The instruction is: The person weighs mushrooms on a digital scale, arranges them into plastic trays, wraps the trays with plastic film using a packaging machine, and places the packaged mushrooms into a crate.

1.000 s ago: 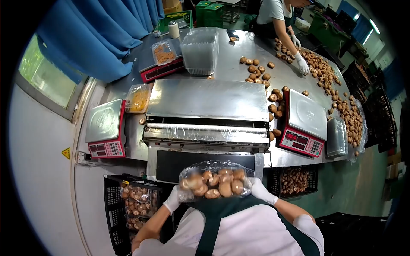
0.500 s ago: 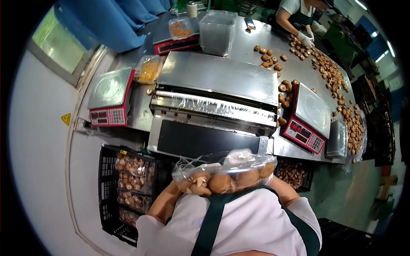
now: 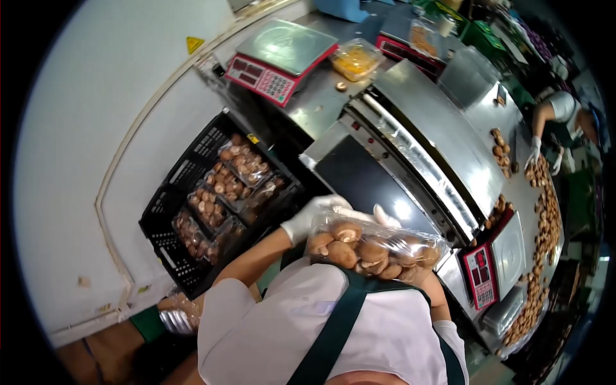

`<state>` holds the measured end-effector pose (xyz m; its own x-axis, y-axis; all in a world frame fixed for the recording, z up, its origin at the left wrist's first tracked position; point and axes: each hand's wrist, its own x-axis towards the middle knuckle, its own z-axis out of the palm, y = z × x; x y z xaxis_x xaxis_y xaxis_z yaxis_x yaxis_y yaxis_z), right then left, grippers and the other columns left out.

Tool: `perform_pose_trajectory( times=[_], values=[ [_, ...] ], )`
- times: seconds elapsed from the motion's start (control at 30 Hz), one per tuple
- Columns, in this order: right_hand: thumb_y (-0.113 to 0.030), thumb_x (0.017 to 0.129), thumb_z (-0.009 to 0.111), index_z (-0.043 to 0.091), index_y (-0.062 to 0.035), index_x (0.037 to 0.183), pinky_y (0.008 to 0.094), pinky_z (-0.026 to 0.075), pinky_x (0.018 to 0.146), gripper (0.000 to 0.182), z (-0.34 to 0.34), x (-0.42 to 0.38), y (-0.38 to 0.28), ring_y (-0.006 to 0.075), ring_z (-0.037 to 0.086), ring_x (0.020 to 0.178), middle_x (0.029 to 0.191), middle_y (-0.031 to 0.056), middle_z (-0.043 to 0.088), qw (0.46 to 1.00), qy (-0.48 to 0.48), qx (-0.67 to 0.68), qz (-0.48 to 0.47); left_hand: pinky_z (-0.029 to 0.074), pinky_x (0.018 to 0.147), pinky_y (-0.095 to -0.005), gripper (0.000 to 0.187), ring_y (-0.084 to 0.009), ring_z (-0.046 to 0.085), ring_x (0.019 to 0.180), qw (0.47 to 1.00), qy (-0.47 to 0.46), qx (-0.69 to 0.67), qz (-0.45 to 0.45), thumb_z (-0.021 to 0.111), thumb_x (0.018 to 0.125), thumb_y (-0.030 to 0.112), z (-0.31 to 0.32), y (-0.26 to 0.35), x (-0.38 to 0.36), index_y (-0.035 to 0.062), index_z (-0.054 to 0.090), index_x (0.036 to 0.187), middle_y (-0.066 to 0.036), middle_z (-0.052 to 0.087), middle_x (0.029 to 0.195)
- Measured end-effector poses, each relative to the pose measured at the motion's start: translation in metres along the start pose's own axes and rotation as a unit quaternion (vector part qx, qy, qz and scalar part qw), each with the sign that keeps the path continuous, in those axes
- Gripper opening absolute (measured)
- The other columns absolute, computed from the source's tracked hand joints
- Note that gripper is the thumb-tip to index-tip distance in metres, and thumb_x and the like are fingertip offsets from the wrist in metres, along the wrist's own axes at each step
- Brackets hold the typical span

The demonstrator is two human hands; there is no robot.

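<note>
A film-wrapped tray of brown mushrooms (image 3: 375, 251) is held up close to my chest, its clear plastic shining. My left hand (image 3: 314, 217), in a white glove, is closed at the tray's upper left corner. Behind the tray is my right hand (image 3: 385, 217); only some gloved fingers show above its far edge, and the tray hides the rest. Just beyond the hands lies the dark plate (image 3: 366, 170) of the wrapping machine, with its film roll and metal cover behind.
To the left, a black crate (image 3: 186, 170) holds several wrapped mushroom trays. Red scales stand at the left (image 3: 276, 64) and right (image 3: 491, 266). Loose mushrooms (image 3: 545, 224) spread along the table's far right, where a co-worker's gloved hand (image 3: 534, 153) reaches among them.
My view has turned left toward the crate. The wrapped tray now shows its mushrooms more from above. My left glove has come into sight beside the tray.
</note>
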<state>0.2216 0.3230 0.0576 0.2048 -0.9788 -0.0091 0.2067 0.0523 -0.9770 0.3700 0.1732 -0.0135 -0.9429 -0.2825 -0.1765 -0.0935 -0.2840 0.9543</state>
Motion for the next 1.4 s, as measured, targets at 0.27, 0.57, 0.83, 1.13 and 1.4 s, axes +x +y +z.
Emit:
perform_pose_trajectory(
  times=[0.27,0.57,0.83,1.13,1.4],
  values=[
    [-0.033,0.091,0.048,0.065,-0.0027,0.102,0.0301,0.044,0.078,0.037,-0.012,-0.012,0.121,0.0205,0.055,0.093,0.113,0.0119,0.059,0.967,0.069,-0.168,0.181,0.051,0.066,-0.0285,0.024,-0.0239,0.065,0.073,0.885,0.162,0.428,0.086,0.067,0.079,0.018,0.014,0.099,-0.062,0.0040,0.067,0.099,-0.012,0.066,0.086],
    [-0.023,0.095,0.048,0.066,-0.0022,0.102,0.0236,0.047,0.068,0.028,-0.035,0.029,0.054,0.0134,0.063,0.077,0.088,0.0062,0.067,0.948,0.208,0.055,0.236,0.047,0.071,-0.0242,0.035,-0.0091,0.057,0.077,0.773,0.619,-0.136,0.024,0.057,0.092,0.028,-0.132,-0.066,-0.146,-0.0054,0.064,0.099,-0.004,0.064,0.089],
    [-0.025,0.095,0.049,0.066,-0.0007,0.101,0.0260,0.051,0.074,0.030,-0.043,-0.003,0.059,0.0152,0.066,0.080,0.093,0.0086,0.068,0.939,0.248,0.052,0.234,0.047,0.075,-0.0340,0.043,-0.0213,0.060,0.080,0.436,0.887,-0.123,-0.088,0.056,0.090,0.037,-0.222,-0.144,-0.161,-0.0041,0.064,0.102,-0.009,0.066,0.092],
    [-0.027,0.096,0.048,0.065,-0.0034,0.104,0.0215,0.049,0.062,0.030,-0.028,-0.017,0.041,0.0088,0.057,0.071,0.082,0.0058,0.064,0.924,0.275,-0.002,0.267,0.053,0.073,-0.0335,0.030,-0.0276,0.063,0.099,0.535,0.739,0.014,-0.409,0.058,0.086,0.028,-0.303,-0.278,-0.144,0.0040,0.065,0.102,-0.015,0.064,0.109],
    [-0.025,0.093,0.051,0.064,0.0001,0.104,0.0257,0.048,0.076,0.031,-0.055,-0.090,-0.007,0.0116,0.060,0.080,0.089,0.0071,0.067,0.862,0.468,-0.068,0.183,0.049,0.070,-0.0349,0.025,-0.0248,0.061,0.077,0.593,0.739,0.266,-0.176,0.049,0.087,0.010,-0.254,-0.160,-0.091,0.0009,0.065,0.104,-0.015,0.067,0.095]
  ],
)
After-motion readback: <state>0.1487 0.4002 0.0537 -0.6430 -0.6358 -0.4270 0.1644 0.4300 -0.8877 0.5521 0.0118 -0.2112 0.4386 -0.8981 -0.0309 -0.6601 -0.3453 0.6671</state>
